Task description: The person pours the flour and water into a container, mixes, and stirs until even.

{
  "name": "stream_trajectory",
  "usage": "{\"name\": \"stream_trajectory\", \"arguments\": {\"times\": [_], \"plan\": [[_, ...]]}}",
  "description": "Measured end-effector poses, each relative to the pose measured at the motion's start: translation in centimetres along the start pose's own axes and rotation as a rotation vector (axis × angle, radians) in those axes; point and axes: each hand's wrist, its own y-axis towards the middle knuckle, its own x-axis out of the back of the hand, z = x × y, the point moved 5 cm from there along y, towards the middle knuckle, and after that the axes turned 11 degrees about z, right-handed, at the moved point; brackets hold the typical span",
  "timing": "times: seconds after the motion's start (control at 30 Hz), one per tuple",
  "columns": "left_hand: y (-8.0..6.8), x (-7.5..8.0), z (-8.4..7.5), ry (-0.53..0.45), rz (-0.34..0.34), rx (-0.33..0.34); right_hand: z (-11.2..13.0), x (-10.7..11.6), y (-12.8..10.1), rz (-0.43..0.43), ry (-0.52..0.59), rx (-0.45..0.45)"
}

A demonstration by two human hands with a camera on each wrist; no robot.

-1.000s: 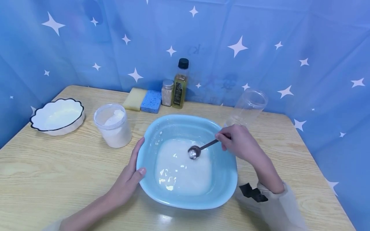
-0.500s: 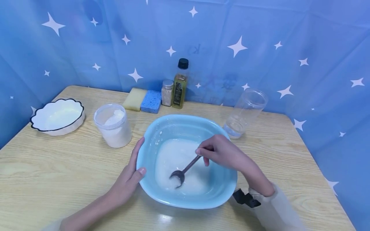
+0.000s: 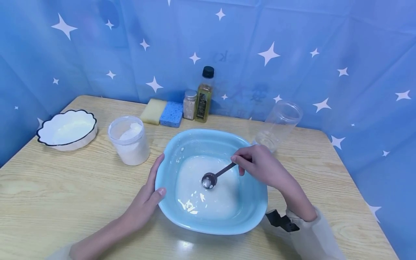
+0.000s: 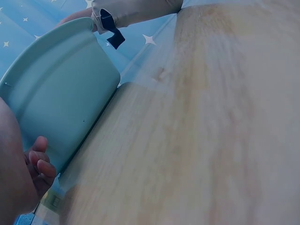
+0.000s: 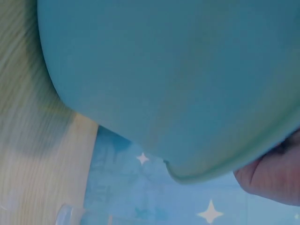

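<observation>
Light blue basin (image 3: 211, 144): centre of the head view, on the wooden table (image 3: 65, 202); holds a shallow pool of white liquid (image 3: 208, 195).

Right hand (image 3: 260, 166): over the basin's right half, fingers pinching the handle of a dark metal spoon (image 3: 214, 177). The spoon's bowl sits mid-basin, at the liquid's upper edge, with white residue in it. Half a second ago the bowl was lower and further left, dipped near the front of the pool; a second ago it stood slightly right of its present spot.

Left hand (image 3: 147, 202): flat against the basin's left outer rim, fingers relaxed and straight, thumb along the edge; nothing gripped. Position unchanged across the three head frames. The left wrist view shows its fingertips (image 4: 40, 164) by the basin wall.

Other items, upper half of the head view: scalloped white bowl (image 3: 66, 130) far left; white tub of powder (image 3: 129, 140); yellow sponge (image 3: 152, 111); blue sponge (image 3: 171, 114); small shaker jar (image 3: 189, 104); oil bottle (image 3: 204, 94); clear plastic jar (image 3: 278, 124), upper right of the basin.
</observation>
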Motion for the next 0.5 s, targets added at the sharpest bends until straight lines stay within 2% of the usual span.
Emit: {"name": "stream_trajectory", "arguments": {"times": [0.27, 0.33, 0.5], "plan": [[-0.1, 0.0, 0.2, -0.033, -0.007, 0.016, -0.6, 0.4, -0.5, 0.109, 0.012, 0.007], [-0.1, 0.0, 0.2, -0.035, -0.008, 0.017, -0.9, 0.8, -0.7, 0.087, -0.016, -0.006], [0.0, 0.0, 0.2, -0.027, 0.007, -0.001, -1.9, 1.5, -0.6, -0.068, -0.080, -0.085]]}}
